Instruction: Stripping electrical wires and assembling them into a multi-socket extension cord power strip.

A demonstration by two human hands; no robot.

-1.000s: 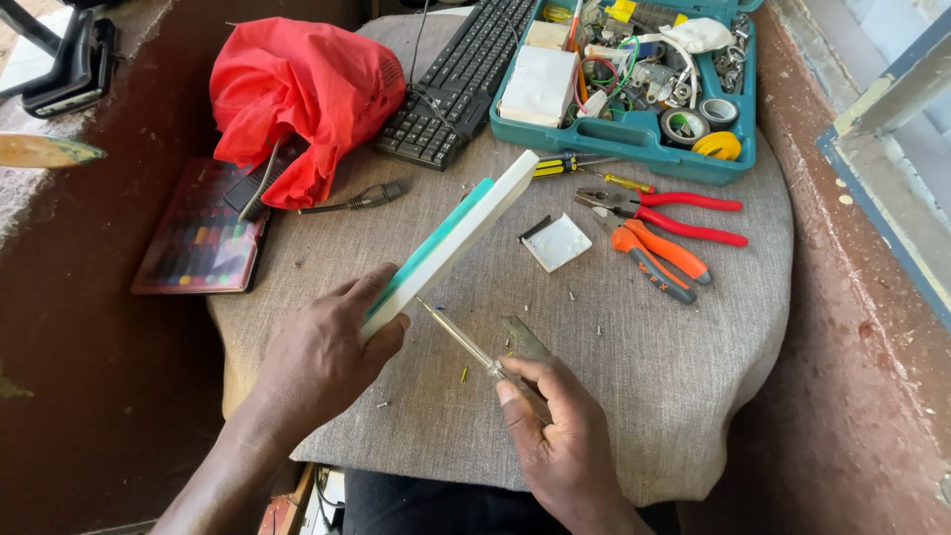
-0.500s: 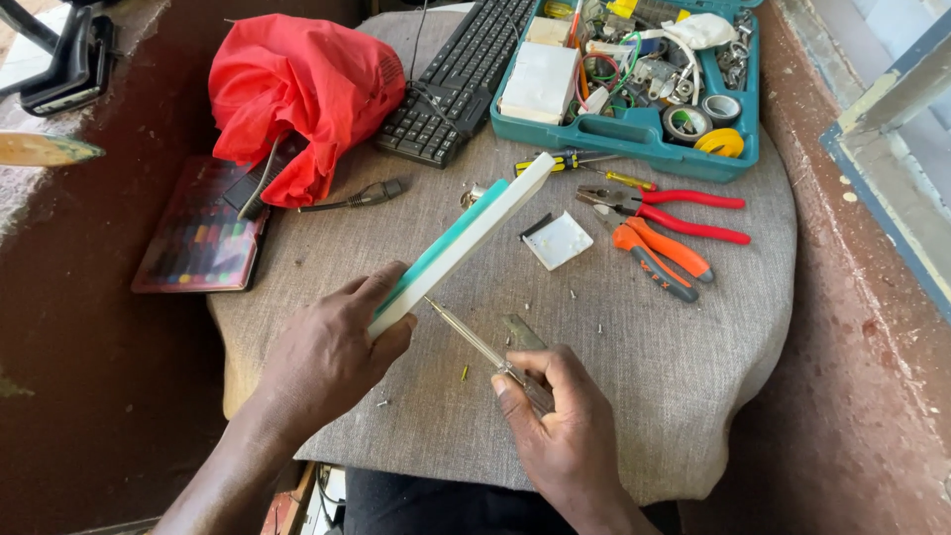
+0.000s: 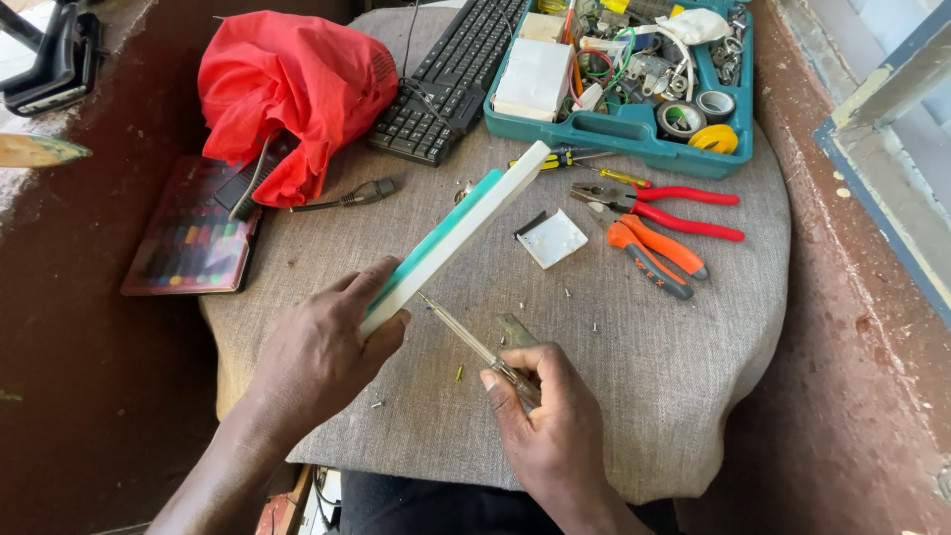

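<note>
Panel, a flat white-and-teal slab, is held on edge above the middle of the cloth-covered table, tilted so its far end rises toward the right. The left hand grips the near end: fingers wrapped round the lower edge and closed firmly on it, thumb pressed along the teal side.

The right hand is closed around the handle of a thin screwdriver. Fingers are curled tight, with the thumb on top of the handle. The shaft runs left and away from the hand, and its tip meets the panel's near lower edge, just beside the left fingers. Whether the tip sits in a screw cannot be told.

Surroundings: a small grey metal piece lies on the cloth just beyond the right hand. A small white square part lies near the panel's far end. Right of it lie red-handled pliers and orange-handled pliers, close together. A teal tool tray full of wires and tape rolls stands at the far right. A black keyboard lies far centre, a red cloth bag far left, and a flat dark case at the left edge of the table. Small screws are scattered on the cloth near the hands.
</note>
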